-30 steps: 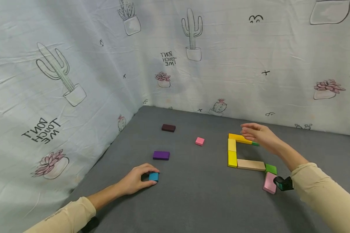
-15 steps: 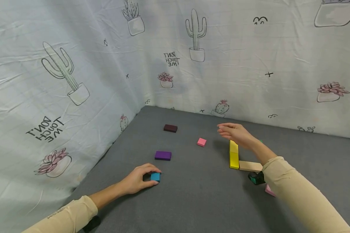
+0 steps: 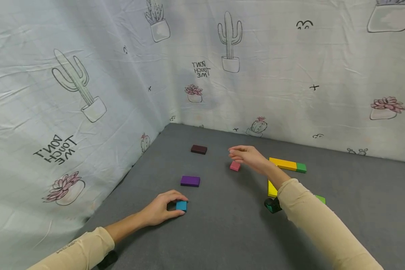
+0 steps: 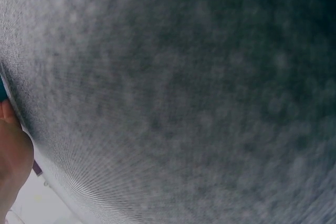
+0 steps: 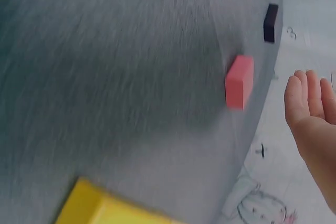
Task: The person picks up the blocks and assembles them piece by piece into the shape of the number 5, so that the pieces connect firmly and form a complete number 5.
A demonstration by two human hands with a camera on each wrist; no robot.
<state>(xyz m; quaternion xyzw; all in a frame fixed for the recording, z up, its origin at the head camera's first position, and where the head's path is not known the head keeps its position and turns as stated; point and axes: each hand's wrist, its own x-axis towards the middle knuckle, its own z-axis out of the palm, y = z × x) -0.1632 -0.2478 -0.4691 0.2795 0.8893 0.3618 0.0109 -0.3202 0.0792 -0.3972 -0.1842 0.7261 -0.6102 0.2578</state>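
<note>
In the head view my left hand (image 3: 162,208) rests low on the grey table, thumb and fingers on either side of a small blue block (image 3: 181,206). Only a sliver of that blue block (image 4: 2,92) shows at the left wrist view's edge. My right hand (image 3: 249,155) is above the table with its fingers together and slightly bent, holding nothing. Just below its fingertips in the head view lies a small pink block (image 3: 235,166). The right wrist view has this pink block (image 5: 239,82) on the table, apart from the hand (image 5: 315,124).
A purple block (image 3: 190,181) and a dark brown block (image 3: 199,149) lie left of centre. Under and behind the right forearm are a yellow-orange block (image 3: 283,163), a green block (image 3: 301,167), a yellow block (image 3: 272,189) and others partly hidden. A printed curtain (image 3: 202,97) hangs behind.
My right hand has moved left from above the row of joined blocks to over the pink block. The left hand stays at the blue block. The head view has shifted slightly.
</note>
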